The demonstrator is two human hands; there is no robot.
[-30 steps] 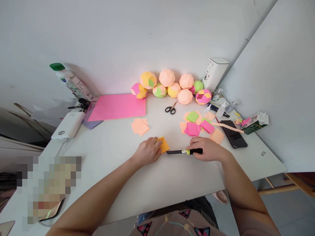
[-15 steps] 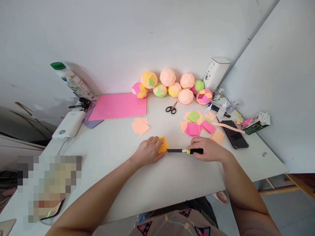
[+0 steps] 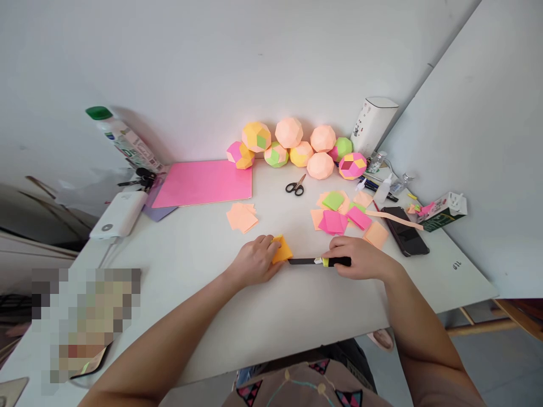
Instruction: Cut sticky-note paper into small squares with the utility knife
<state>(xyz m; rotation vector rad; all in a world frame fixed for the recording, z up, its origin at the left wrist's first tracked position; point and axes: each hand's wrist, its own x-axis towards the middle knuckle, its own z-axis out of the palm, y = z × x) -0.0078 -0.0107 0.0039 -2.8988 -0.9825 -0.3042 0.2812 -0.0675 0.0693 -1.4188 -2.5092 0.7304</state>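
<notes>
My left hand (image 3: 254, 261) presses down on a small folded orange paper (image 3: 282, 250) on the white table (image 3: 203, 282), its fingers curled over the paper's left part. My right hand (image 3: 360, 257) grips the black and yellow-green handle of a utility knife (image 3: 319, 261) that lies flat. The dark blade points left and its tip meets the lower right edge of the orange paper.
Several paper polyhedron balls (image 3: 297, 147) line the back wall. Scissors (image 3: 295, 186), loose coloured paper squares (image 3: 339, 215), peach squares (image 3: 241, 217), a pink sheet (image 3: 203, 182), a phone (image 3: 405, 237), a white power bank (image 3: 119, 215), a bottle (image 3: 123, 141) and a carton (image 3: 443, 210) lie around.
The knife has slid a little left, so its blade tip now reaches the orange paper. My left hand has stayed on the paper.
</notes>
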